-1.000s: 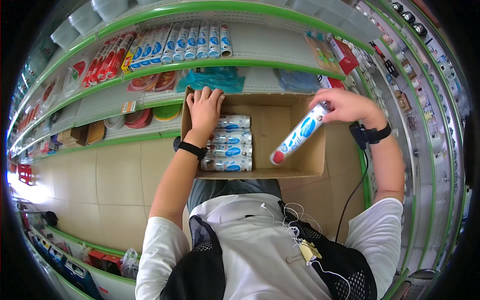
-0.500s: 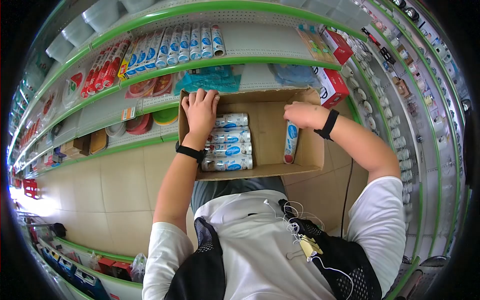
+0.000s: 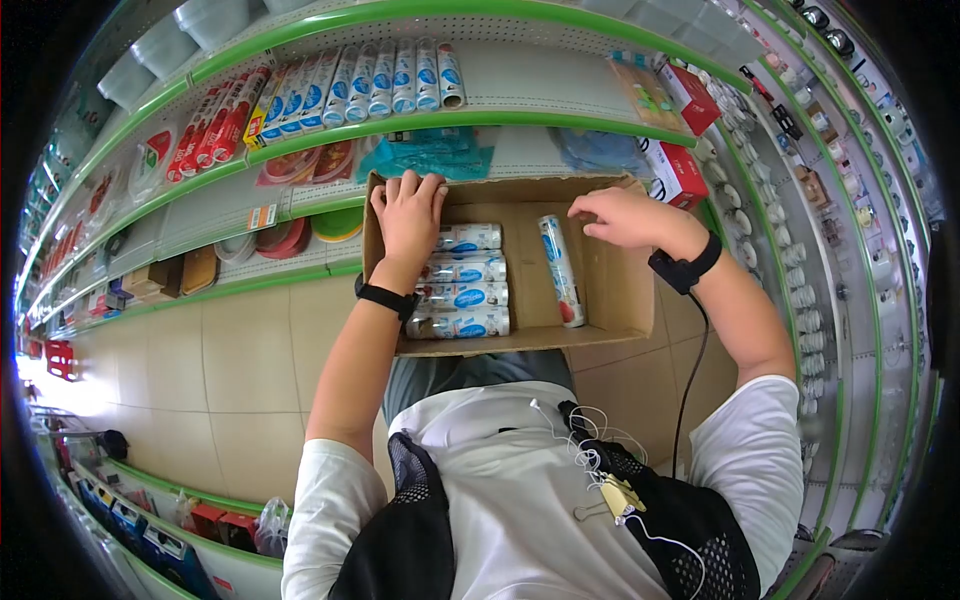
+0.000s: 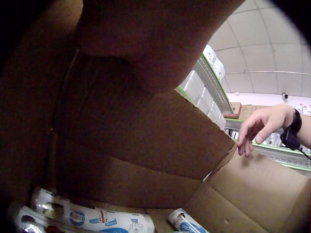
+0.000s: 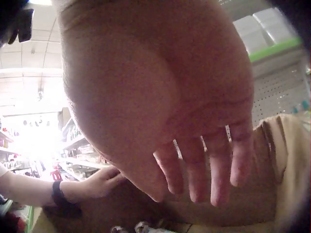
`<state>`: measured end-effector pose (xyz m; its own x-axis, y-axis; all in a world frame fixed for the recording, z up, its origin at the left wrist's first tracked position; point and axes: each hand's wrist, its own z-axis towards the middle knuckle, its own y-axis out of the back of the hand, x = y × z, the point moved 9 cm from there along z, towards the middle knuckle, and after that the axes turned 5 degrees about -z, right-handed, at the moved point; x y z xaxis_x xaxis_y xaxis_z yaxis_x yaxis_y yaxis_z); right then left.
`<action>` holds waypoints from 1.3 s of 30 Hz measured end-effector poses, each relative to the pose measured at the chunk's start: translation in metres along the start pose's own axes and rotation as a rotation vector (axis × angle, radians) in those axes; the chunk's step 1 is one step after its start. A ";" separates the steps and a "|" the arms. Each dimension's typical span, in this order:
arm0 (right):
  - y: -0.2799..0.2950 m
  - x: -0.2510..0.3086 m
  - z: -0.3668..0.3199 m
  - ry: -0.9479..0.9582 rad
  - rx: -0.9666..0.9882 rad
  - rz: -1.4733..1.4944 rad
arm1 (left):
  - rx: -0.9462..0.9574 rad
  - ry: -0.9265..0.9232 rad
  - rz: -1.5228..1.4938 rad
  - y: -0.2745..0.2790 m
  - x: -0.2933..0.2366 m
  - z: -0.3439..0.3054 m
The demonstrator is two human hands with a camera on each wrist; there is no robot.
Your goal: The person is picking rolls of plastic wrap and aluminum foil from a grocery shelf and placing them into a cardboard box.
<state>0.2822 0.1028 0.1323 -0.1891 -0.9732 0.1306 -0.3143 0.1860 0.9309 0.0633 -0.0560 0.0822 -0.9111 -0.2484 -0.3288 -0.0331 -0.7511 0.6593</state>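
Observation:
An open cardboard box [image 3: 625, 290] stands in front of the person. My left hand [image 3: 408, 215] grips its left back rim, fingers over the edge. Several white-and-blue rolls [image 3: 462, 296] lie stacked in a column at the box's left side. One separate roll [image 3: 561, 272] lies slightly tilted, right of the box's middle. Above the box's right part, my right hand [image 3: 622, 217] holds nothing, its fingers relaxed and apart from that roll. In the right wrist view the right hand's fingers [image 5: 194, 170] hang loosely spread.
Behind the box, a green-edged shelf [image 3: 540, 90] bears a row of similar rolls [image 3: 380, 82], red rolls [image 3: 222, 118] and a red box [image 3: 690, 98]. Teal packages [image 3: 425, 155] lie on the shelf below. More shelving [image 3: 850, 250] runs along the right.
My right hand lowered the single roll into the box, let it go and moved up and right from it. The left hand stays on the rim.

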 end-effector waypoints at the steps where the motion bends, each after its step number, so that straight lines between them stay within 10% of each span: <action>1: 0.007 -0.001 -0.001 -0.027 -0.018 0.071 | 0.001 0.000 0.000 0.000 0.000 0.000; 22: -0.241 -0.041 0.109 -0.127 0.864 -0.369 | -0.007 -0.010 0.021 0.003 -0.004 -0.002; 39: -0.212 -0.042 0.103 -0.172 0.672 -0.132 | 0.044 0.017 0.011 -0.002 0.003 0.002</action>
<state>0.2610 0.1180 -0.1059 -0.2372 -0.9684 -0.0765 -0.8406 0.1651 0.5159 0.0596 -0.0541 0.0819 -0.9046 -0.2673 -0.3321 -0.0411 -0.7208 0.6919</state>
